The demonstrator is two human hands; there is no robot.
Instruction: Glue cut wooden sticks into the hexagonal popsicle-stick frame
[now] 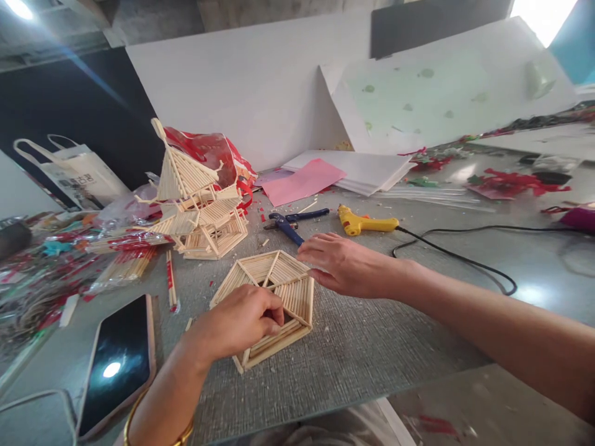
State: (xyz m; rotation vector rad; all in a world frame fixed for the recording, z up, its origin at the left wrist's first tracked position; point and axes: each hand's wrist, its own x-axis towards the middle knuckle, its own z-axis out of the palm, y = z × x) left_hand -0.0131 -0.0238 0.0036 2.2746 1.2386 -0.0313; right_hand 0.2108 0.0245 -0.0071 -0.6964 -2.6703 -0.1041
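Note:
A flat six-sided panel of pale wooden sticks (297,297) lies on the table, with thin sticks filling its triangular sections and dark gaps between some of them. Over its near middle is my left hand (246,319), thumb and fingers curled together. Whatever is in that pinch, if anything, is hidden. My right hand (341,263) hovers by the panel's upper right edge with fingers stretched out, close to the handle of blue cutters (290,226). Behind the cutters' right side rests a yellow glue gun (367,222). A stick-built pavilion model (204,210) stands behind the panel.
A phone (118,365) lies at the left, near bundled sticks in plastic wrap (123,269). Pink paper (304,181) and white sheets (372,168) are at the back. The glue gun's black cable (465,260) runs right. Red plastic scraps (515,184) lie far right.

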